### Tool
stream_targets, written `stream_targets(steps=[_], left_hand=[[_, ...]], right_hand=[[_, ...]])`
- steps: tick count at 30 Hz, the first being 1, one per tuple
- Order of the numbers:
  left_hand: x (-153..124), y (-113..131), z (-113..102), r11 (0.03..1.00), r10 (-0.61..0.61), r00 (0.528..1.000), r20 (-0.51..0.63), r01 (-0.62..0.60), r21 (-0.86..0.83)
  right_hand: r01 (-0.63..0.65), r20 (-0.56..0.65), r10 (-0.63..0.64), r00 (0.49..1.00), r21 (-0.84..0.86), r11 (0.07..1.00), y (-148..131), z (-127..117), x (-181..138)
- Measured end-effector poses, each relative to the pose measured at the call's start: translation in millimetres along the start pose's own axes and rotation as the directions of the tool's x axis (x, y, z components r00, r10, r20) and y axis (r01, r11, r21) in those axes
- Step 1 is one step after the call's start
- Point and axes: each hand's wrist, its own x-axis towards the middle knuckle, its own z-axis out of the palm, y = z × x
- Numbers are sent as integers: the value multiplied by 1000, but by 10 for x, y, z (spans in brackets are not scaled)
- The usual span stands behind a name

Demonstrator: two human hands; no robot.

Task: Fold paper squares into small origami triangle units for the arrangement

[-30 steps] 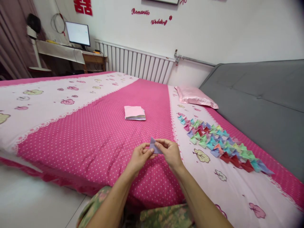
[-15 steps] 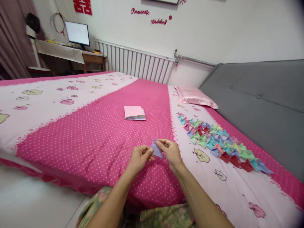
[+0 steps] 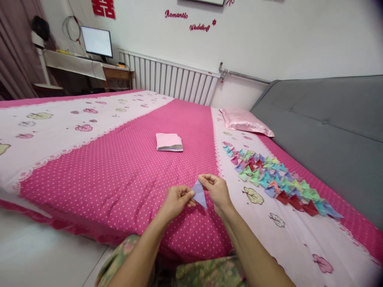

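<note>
A small lilac folded paper triangle (image 3: pixel 199 194) is held just above the pink dotted bedspread (image 3: pixel 119 175). My left hand (image 3: pixel 176 200) pinches its left edge. My right hand (image 3: pixel 218 191) pinches its top right corner, fingers closed. Farther up the bed lies a stack of square coloured papers (image 3: pixel 169 142) with a pink sheet on top. To the right, several folded paper pieces (image 3: pixel 275 180) in red, green, blue and purple lie in rows on the pale strip of the sheet.
A pink satin pillow (image 3: pixel 245 121) lies at the head of the bed against a grey padded headboard (image 3: pixel 326 127). A white radiator (image 3: pixel 173 79) runs along the far wall. A desk with a monitor (image 3: pixel 97 42) stands at the far left. White floor (image 3: pixel 36 255) lies at lower left.
The paper triangle has turned and dropped slightly between my fingers, its point now aimed down and right. Both hands have shifted a little towards me.
</note>
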Motion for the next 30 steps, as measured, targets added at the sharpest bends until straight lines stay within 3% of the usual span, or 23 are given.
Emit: stream_targets(steps=[7,30], left_hand=[[38,-47,-5,997,-17,996,-86,11,-71],[21,41,29,982,-3,973,-231,-41,-186]], right_hand=[[-94,45,92,995,50,994,-24,2,-7],[-4,73,5,997,-15,1000,-41,23,-23]])
